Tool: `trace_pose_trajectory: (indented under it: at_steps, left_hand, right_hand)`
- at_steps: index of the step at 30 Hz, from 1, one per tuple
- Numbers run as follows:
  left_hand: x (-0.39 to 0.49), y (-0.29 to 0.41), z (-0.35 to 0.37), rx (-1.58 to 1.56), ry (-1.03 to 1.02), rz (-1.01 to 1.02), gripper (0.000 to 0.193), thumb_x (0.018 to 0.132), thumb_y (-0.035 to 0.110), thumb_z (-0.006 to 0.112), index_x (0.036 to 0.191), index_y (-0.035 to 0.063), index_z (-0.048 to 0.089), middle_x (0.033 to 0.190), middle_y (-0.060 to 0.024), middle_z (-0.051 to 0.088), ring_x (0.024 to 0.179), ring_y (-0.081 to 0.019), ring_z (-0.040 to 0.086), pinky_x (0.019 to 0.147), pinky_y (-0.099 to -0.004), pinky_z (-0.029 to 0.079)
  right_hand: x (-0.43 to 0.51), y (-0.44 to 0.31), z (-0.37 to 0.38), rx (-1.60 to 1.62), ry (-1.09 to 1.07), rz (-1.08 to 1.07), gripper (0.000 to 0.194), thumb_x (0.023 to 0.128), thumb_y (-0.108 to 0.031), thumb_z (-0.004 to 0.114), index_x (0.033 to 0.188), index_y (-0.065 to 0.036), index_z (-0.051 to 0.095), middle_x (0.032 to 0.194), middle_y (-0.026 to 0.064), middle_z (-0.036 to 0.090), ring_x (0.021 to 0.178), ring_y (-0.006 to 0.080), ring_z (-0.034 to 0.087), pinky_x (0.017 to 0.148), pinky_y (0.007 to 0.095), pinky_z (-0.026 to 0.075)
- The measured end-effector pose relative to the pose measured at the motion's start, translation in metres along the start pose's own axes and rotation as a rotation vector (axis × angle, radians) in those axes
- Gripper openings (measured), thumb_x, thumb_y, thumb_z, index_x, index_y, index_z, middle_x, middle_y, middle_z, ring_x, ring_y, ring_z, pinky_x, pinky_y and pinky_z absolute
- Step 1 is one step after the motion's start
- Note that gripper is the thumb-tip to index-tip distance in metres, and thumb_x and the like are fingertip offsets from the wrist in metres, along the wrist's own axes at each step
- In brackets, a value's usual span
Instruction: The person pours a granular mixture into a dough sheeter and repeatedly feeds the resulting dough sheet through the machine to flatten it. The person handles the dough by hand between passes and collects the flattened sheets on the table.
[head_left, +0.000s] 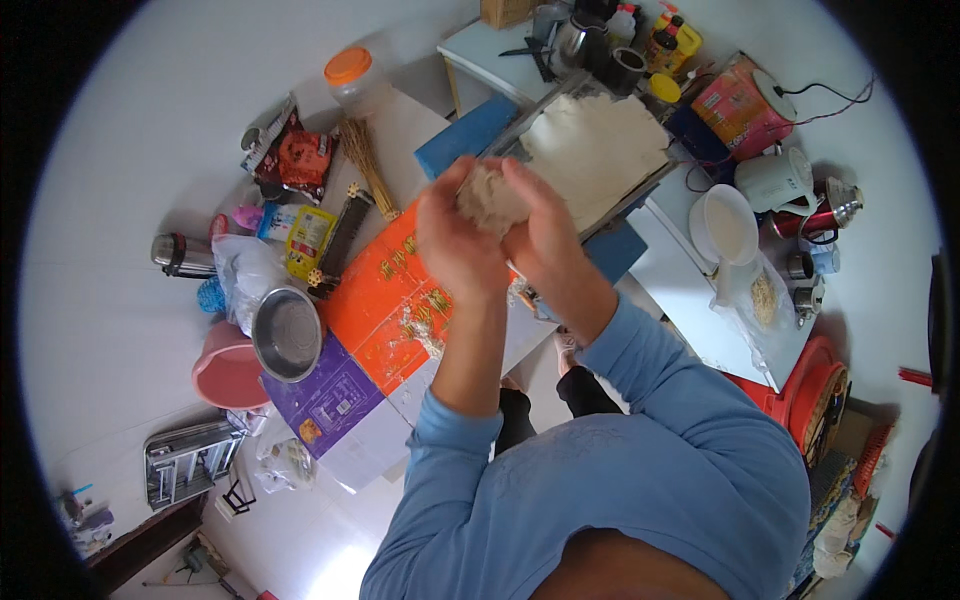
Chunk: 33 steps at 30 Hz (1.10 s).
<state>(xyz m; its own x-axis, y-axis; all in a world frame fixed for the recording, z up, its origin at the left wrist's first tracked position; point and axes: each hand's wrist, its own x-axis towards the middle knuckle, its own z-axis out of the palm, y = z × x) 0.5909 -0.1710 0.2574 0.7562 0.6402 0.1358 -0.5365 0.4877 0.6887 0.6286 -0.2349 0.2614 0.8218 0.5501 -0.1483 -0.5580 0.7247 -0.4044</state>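
Cupped together above the work surface, my left hand (457, 244) and my right hand (544, 225) hold a pale, dough-like lump (491, 199) between them. Parts of the lump are hidden by my palms and fingers, and it is slightly blurred. Just past my right hand, a cream-coloured sheet (607, 150) with ragged edges lies on a dark flat tray (630, 210). Below my hands is an opened-out orange and purple cardboard box (375, 307), with pale crumbs (427, 337) scattered on it.
A metal bowl (287, 334) rests at the cardboard's left edge, above a pink bucket (229, 367). A straw whisk (367, 165) and an orange-lidded jar (352, 79) stand farther back. To the right are a white dipper (724, 225), an electric kettle (776, 180) and a cable (825, 94).
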Motion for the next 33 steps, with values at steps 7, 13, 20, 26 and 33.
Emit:
trace_pose_trajectory:
  at_steps: [7, 13, 20, 26, 33]
  left_hand:
    - [0.026, -0.118, 0.025, 0.445, 0.059, -0.406, 0.03, 0.088, 0.019, 0.053, 0.108, -0.0028, 0.059, 0.096, -0.0106, 0.062, 0.09, -0.0243, 0.061, 0.079, -0.0331, 0.048]
    - [-0.007, -0.093, 0.024, 1.483, -0.487, -0.122, 0.027, 0.086, 0.021, 0.052, 0.101, 0.0035, 0.065, 0.103, -0.021, 0.062, 0.1, -0.039, 0.058, 0.082, -0.0419, 0.048]
    - [-0.019, -0.094, 0.016, 1.886, -0.955, 0.107, 0.021, 0.084, 0.022, 0.056, 0.088, 0.0032, 0.064, 0.089, -0.0159, 0.063, 0.091, -0.0351, 0.059, 0.083, -0.0439, 0.044]
    - [-0.022, -0.089, 0.005, 1.766, -0.86, 0.184, 0.019, 0.083, 0.02, 0.058, 0.085, 0.0023, 0.064, 0.088, -0.0149, 0.063, 0.09, -0.0336, 0.059, 0.082, -0.0432, 0.045]
    - [-0.032, -0.074, 0.01, 1.724, -0.821, 0.219, 0.016, 0.081, 0.019, 0.061, 0.083, 0.0032, 0.064, 0.086, -0.0138, 0.063, 0.089, -0.0321, 0.06, 0.08, -0.0418, 0.046]
  right_hand:
    - [0.063, -0.099, -0.109, -0.505, 0.114, 0.166, 0.015, 0.088, -0.011, 0.057, 0.1, -0.003, 0.06, 0.09, 0.0065, 0.062, 0.082, 0.0188, 0.062, 0.067, 0.0346, 0.053]
    - [0.074, -0.115, -0.115, -1.353, 0.158, 0.079, 0.018, 0.089, -0.014, 0.054, 0.102, -0.005, 0.063, 0.085, 0.0055, 0.066, 0.074, 0.0172, 0.062, 0.06, 0.0327, 0.052]
    - [0.1, -0.103, -0.091, -1.193, -0.092, 0.176, 0.026, 0.089, -0.02, 0.057, 0.11, -0.006, 0.061, 0.087, 0.0012, 0.066, 0.082, 0.0147, 0.06, 0.064, 0.0318, 0.048]
    - [0.12, -0.079, -0.115, -2.08, -0.129, -0.3, 0.019, 0.077, -0.02, 0.065, 0.083, -0.003, 0.058, 0.079, 0.0171, 0.062, 0.073, 0.0351, 0.06, 0.064, 0.0409, 0.047]
    - [0.108, -0.076, -0.118, -1.972, -0.09, -0.233, 0.014, 0.083, -0.017, 0.058, 0.085, -0.004, 0.063, 0.083, 0.0156, 0.065, 0.078, 0.0328, 0.063, 0.068, 0.0398, 0.049]
